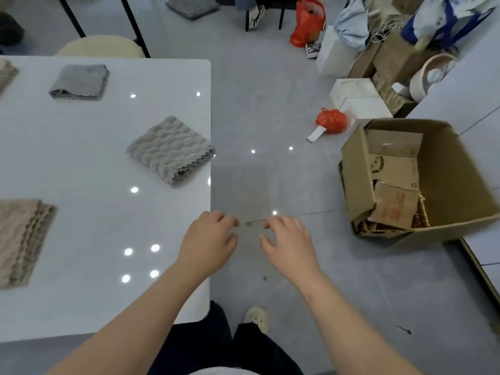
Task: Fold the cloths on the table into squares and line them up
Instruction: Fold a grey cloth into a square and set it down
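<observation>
Head view: left hand [208,240] and right hand [289,243] hover empty, fingers loosely spread.

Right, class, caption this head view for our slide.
Left hand and right hand hover empty at the table's edge, near a folded grey cloth.

White table [81,163], far grey cloth [79,82], near grey cloth [170,150] at right edge, beige cloth [21,239] — perhaps two.
</observation>
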Tool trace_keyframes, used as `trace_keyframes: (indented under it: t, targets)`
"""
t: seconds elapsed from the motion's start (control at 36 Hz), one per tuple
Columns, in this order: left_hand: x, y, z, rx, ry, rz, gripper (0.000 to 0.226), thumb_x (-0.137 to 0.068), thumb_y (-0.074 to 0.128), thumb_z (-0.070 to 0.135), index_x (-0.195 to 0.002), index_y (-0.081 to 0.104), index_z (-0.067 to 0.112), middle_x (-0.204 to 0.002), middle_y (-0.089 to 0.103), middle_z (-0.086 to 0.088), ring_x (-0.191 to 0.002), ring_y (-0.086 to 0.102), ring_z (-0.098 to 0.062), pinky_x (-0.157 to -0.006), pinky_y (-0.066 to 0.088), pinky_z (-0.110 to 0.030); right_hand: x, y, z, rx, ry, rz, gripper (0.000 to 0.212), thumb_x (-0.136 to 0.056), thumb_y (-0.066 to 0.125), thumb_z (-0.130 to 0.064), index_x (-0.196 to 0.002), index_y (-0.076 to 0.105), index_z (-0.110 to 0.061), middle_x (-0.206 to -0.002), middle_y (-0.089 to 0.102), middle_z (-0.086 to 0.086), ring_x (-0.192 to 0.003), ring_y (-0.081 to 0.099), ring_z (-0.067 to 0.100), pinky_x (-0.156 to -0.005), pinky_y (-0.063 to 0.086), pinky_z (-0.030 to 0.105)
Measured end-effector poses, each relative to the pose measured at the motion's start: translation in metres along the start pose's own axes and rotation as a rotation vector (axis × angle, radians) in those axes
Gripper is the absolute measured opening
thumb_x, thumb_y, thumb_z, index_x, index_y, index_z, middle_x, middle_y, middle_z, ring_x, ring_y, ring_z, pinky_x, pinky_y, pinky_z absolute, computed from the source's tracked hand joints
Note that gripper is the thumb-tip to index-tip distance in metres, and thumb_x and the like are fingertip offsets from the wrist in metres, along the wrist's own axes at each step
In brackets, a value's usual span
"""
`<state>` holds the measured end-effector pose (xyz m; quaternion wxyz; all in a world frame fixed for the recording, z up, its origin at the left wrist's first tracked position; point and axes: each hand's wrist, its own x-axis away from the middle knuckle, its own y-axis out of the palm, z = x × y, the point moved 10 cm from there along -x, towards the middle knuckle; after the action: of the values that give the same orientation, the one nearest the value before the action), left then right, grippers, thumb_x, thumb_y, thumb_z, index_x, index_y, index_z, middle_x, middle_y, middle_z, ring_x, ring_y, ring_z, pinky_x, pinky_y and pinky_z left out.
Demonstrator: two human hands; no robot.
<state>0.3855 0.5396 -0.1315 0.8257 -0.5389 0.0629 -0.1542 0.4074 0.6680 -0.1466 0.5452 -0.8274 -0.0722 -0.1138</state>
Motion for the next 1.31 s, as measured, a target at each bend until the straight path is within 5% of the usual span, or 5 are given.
trace_keyframes:
  t: [0.17, 0.36, 0.72, 1.08, 1.31]
  targets:
    - [-0.026, -0.002, 0.0, -0.034, -0.079, 0.051, 0.02, -0.069, 0.059, 0.015, -0.085, 0.07, 0.01, -0.075, 0.065, -0.009, -0.067, 0.062, -0.033, -0.055, 0.049, -0.033, -0.029, -0.011, 0.013, 0.034, -0.09, -0.055, 0.032, -0.094, 0.042, -0.029, -0.124, 0.051, -0.02, -0.127, 0.05, -0.002, -0.12, 0.039, 0.018, -0.098, 0.027, 0.027]
    - [-0.061, -0.015, -0.023, 0.001, -0.209, 0.184, 0.019, -0.081, 0.061, 0.012, -0.098, 0.069, 0.008, -0.089, 0.065, -0.012, -0.082, 0.058, -0.035, -0.068, 0.044, -0.034, -0.09, -0.022, -0.014, 0.118, -0.283, -0.096, 0.034, -0.094, 0.041, -0.029, -0.127, 0.049, -0.022, -0.129, 0.048, -0.004, -0.121, 0.038, 0.017, -0.099, 0.026, 0.027]
    - [-0.082, -0.066, -0.079, 0.083, -0.47, 0.475, 0.017, -0.077, 0.055, 0.012, -0.087, 0.069, 0.009, -0.078, 0.064, -0.007, -0.072, 0.062, -0.029, -0.056, 0.043, -0.029, -0.176, -0.022, -0.082, 0.173, -0.528, -0.213, 0.033, -0.094, 0.043, -0.028, -0.125, 0.051, -0.021, -0.13, 0.049, -0.002, -0.122, 0.039, 0.018, -0.098, 0.029, 0.029]
    - [-0.034, -0.074, -0.164, 0.458, -1.099, 0.673, 0.044, -0.089, 0.053, 0.02, -0.133, 0.044, 0.019, -0.136, 0.038, -0.007, -0.123, 0.037, -0.022, -0.092, 0.031, -0.024, -0.22, -0.007, -0.162, 0.001, -0.62, -0.305, 0.047, -0.091, 0.048, -0.024, -0.136, 0.04, -0.017, -0.139, 0.042, 0.001, -0.127, 0.038, 0.017, -0.106, 0.033, 0.031]
    - [-0.04, -0.047, -0.189, 0.855, -1.233, 0.688, 0.064, -0.087, 0.059, 0.027, -0.142, 0.026, 0.017, -0.134, 0.043, -0.009, -0.11, 0.049, -0.021, -0.087, 0.042, -0.03, -0.244, 0.018, -0.18, 0.016, -0.589, -0.466, 0.057, -0.089, 0.049, -0.025, -0.142, 0.028, -0.019, -0.139, 0.04, 0.004, -0.127, 0.032, 0.025, -0.102, 0.032, 0.033]
